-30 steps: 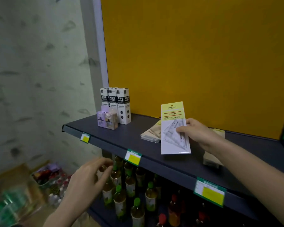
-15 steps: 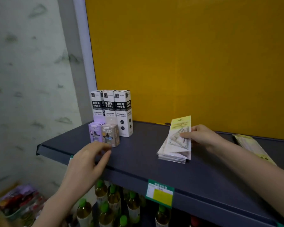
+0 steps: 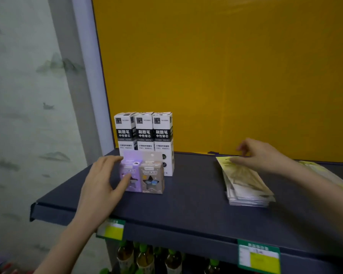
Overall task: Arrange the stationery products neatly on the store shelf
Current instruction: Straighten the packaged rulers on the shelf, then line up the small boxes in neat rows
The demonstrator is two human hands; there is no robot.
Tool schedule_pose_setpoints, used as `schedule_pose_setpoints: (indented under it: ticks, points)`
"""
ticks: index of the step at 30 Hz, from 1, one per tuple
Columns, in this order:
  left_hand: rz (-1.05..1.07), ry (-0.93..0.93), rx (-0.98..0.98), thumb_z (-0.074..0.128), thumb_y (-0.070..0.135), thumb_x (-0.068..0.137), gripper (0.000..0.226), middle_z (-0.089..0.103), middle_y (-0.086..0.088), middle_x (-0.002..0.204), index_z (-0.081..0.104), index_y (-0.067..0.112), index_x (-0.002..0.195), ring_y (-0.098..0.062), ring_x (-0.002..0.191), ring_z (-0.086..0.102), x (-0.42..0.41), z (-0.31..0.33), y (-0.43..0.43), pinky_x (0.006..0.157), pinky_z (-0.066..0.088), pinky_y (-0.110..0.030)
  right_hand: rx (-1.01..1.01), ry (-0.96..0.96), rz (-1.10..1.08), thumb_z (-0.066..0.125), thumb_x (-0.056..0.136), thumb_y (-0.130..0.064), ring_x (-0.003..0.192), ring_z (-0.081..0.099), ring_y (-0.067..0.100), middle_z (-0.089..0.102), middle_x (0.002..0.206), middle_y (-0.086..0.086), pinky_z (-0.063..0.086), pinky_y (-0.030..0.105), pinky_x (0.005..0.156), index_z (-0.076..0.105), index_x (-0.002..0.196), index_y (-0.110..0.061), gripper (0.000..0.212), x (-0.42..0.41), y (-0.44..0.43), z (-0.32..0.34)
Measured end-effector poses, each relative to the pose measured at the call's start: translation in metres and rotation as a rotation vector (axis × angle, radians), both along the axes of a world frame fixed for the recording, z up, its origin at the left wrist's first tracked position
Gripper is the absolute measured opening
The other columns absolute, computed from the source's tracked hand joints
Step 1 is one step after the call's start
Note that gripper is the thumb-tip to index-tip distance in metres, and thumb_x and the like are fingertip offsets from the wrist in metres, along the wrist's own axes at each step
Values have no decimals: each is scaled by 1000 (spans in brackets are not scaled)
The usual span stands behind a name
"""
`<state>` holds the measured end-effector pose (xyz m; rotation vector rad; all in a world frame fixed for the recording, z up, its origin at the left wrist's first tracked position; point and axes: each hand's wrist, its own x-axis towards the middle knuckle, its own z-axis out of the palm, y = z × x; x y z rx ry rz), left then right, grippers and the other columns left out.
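The left hand (image 3: 101,182), fingers spread, touches the purple box (image 3: 130,175) near the shelf (image 3: 186,204) edge. The right hand (image 3: 259,155) rests spread on the packet stack (image 3: 246,184); bare shelf lies between.

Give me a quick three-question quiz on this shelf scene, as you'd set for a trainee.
1. How many tall white-and-black boxes stand at the back of the shelf?
2. True or false: the left hand touches the purple box.
3. The right hand rests on: A) bottles, B) the stack of flat packets, C) a price tag.

Key: 1. Three. 2. True. 3. B.
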<state>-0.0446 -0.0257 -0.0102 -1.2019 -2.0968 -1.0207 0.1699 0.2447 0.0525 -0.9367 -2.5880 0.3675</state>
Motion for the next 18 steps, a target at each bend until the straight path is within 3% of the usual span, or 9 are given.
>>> schedule_pose_setpoints:
  ticks: [3, 6, 9, 12, 15, 18]
  points:
    - [-101, -166, 22, 68, 38, 74, 64, 50, -6, 122, 42, 13, 128, -22, 113, 49, -22, 3, 7, 91, 41, -34, -79, 211, 252, 67, 81, -29, 95, 55, 17, 55, 106, 0, 43, 24, 74, 51, 115, -14, 41, -36, -45, 3]
    - [-197, -390, 10, 75, 35, 67, 83, 46, -5, 131, 33, 14, 135, -21, 114, 50, -37, 3, 17, 98, 44, -39, -165, 283, 393, 73, 76, -23, 103, 54, 15, 53, 114, -2, 44, 20, 82, 46, 125, -14, 56, -74, -83, -9]
    - [-272, -548, 13, 79, 30, 63, 87, 45, 3, 123, 32, 17, 135, -17, 109, 52, -47, 0, 23, 95, 45, -35, -329, 352, 407, 78, 70, -21, 111, 52, 17, 50, 126, 2, 47, 33, 96, 37, 133, -15, 76, -108, -101, -27]
    - [-355, -660, 8, 80, 21, 65, 78, 55, 4, 112, 37, 18, 130, -11, 95, 59, -55, -7, 24, 83, 49, -25, -428, 344, 370, 80, 67, -21, 115, 54, 17, 54, 131, 3, 45, 40, 101, 37, 134, -18, 80, -127, -109, -46]
    - [-461, -669, -31, 78, 11, 67, 47, 69, 3, 99, 55, 20, 107, -10, 84, 68, -65, -12, 23, 67, 54, -16, -457, 344, 328, 78, 70, -18, 106, 61, 14, 64, 122, 2, 50, 29, 93, 49, 126, -18, 62, -130, -116, -52]
    - [-529, -644, 12, 78, 9, 65, 35, 74, -2, 89, 62, 19, 95, -17, 85, 70, -67, -9, 17, 70, 58, -22, -452, 368, 317, 77, 71, -18, 100, 63, 11, 67, 119, 0, 51, 20, 84, 53, 123, -19, 58, -119, -116, -51]
